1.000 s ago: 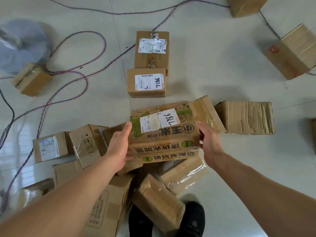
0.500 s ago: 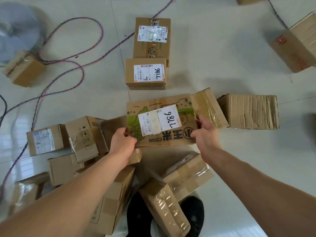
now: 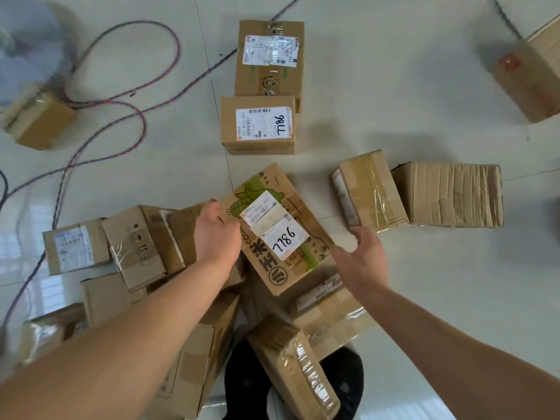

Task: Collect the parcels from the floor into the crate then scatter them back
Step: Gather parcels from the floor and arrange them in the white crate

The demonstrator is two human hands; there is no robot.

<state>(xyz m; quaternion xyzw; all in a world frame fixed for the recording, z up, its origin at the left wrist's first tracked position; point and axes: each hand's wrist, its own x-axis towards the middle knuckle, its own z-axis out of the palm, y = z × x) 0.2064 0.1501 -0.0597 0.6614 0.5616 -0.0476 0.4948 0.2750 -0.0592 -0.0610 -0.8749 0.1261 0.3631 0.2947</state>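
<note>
The person is bending over a heap of cardboard parcels on the pale tiled floor. The corn box, printed with green corn drawings and bearing a white label marked 7186, is lying skewed on top of the heap, one corner pointing away from the person.

The left hand is gripping the corn box at its left edge, fingers curled over the rim. The right hand is hovering just beside the corn box's right corner, fingers loose and spread, holding nothing; whether it is touching the cardboard cannot be told.

Just right of the corn box a taped parcel is sitting, touching a wrinkled parcel further right. Beyond the corn box a parcel labelled 7786 is lying against a taller parcel. Left of the corn box several small parcels are crowding together. Nearer the person than the corn box, a film-wrapped parcel is leaning over black shoes. Far left of the corn box, red and blue cables are looping across the floor past a lone parcel.
</note>
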